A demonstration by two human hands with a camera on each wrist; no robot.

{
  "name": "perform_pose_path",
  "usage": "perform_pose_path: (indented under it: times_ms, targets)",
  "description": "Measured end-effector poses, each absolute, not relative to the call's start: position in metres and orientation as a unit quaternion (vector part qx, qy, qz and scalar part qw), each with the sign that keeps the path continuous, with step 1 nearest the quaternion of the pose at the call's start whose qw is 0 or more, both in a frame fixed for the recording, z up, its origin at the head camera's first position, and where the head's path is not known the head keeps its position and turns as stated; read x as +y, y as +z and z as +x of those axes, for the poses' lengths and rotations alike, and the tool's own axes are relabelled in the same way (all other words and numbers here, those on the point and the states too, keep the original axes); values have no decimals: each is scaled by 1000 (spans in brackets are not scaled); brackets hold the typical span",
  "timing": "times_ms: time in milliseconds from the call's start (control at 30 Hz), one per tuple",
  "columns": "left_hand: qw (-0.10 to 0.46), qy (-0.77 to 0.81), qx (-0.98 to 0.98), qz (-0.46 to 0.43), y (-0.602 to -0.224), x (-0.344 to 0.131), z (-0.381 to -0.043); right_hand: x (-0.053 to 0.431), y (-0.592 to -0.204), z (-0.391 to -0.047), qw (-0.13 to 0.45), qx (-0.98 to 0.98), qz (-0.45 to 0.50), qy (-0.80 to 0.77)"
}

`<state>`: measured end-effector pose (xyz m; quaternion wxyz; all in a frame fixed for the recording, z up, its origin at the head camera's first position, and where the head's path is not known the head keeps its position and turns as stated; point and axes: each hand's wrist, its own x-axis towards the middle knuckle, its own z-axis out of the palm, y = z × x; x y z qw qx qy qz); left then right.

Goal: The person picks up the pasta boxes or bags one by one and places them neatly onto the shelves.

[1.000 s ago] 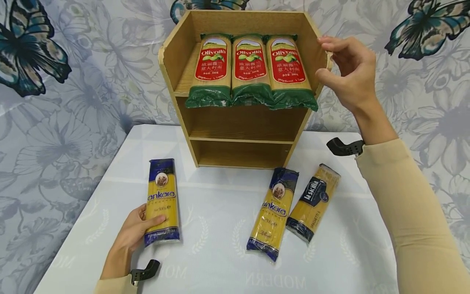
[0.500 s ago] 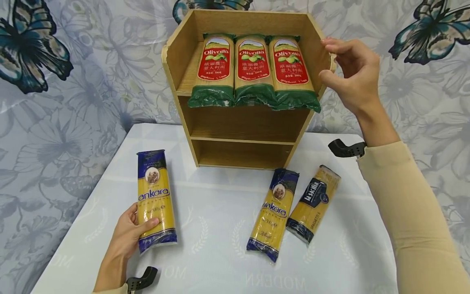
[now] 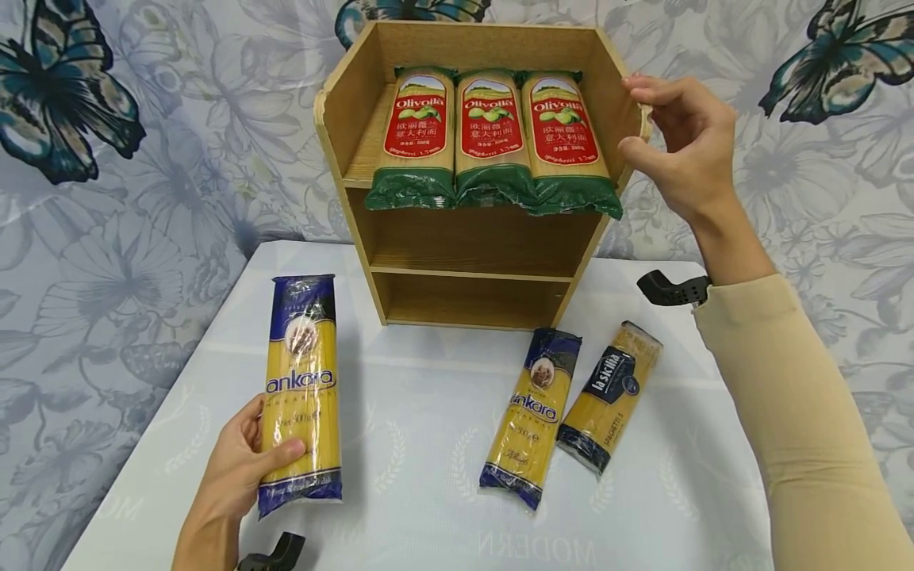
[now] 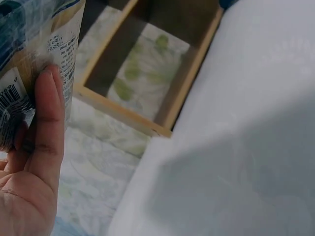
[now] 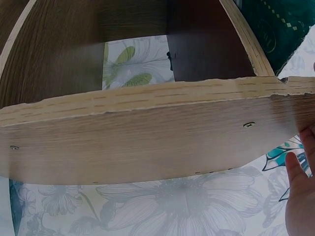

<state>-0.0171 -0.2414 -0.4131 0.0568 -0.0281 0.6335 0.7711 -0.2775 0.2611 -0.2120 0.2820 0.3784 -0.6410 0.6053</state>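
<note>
In the head view my left hand (image 3: 232, 464) grips the lower part of a yellow and blue ankara spaghetti packet (image 3: 303, 396), thumb across its front. The left wrist view shows fingers against the barcode side of that packet (image 4: 64, 49). My right hand (image 3: 685, 143) holds the upper right edge of a wooden shelf (image 3: 471, 274) with curled fingers and thumb. In the right wrist view, part of this hand (image 5: 302, 191) shows beside the outer side panel. Three Olivoila spaghetti packets (image 3: 493, 131) with green ends lie side by side on the top tier, their lower ends overhanging.
On the white table (image 3: 421, 523), a second ankara packet (image 3: 531, 416) and a la sicilia spaghetti packet (image 3: 610, 396) lie slanted at the right, in front of the shelf. Behind stands a wall with floral and butterfly print (image 3: 150, 262).
The left hand has raised its ankara packet toward the camera and shifted it slightly left; it looks larger now. The right hand stays on the shelf edge, and the other packets have not moved.
</note>
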Motion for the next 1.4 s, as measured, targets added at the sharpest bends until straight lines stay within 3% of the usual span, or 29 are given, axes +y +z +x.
perform_pose_path:
  times_ms: [267, 767, 1400]
  targets:
    - [62, 781, 619, 61, -401, -235, -9, 260, -211, -277, 279, -626, 369, 628]
    - [77, 760, 635, 115, -380, -215, -9, 263, -215, -283, 282, -622, 370, 629]
    - [108, 792, 569, 194, -391, -185, -47, 268, -217, -288, 291, -647, 395, 584]
